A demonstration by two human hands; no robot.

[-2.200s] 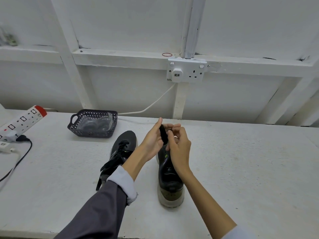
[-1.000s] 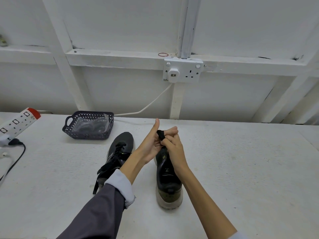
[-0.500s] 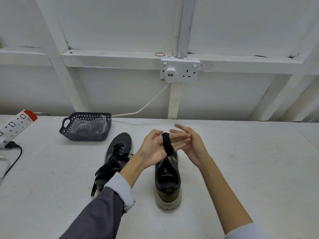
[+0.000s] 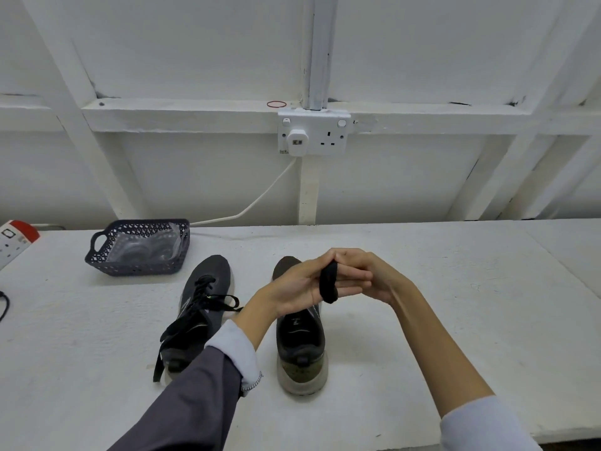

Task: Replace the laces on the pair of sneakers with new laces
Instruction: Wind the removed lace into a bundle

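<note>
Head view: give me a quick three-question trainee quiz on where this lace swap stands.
1. True or false: the sneaker on the left has a lace in it.
2. The black lace is wound round: A) fingers of the left hand; B) the wall plug; C) the power strip.
3. Fill in: the clear plastic packets lie in the dark ___.

Key: 1 true. 2 A. 3 basket.

On the white table [image 4: 455, 320] stand the left sneaker [image 4: 201, 307], the right sneaker [image 4: 300, 346], a dark basket [image 4: 107, 265] and a power strip [image 4: 13, 239].
</note>
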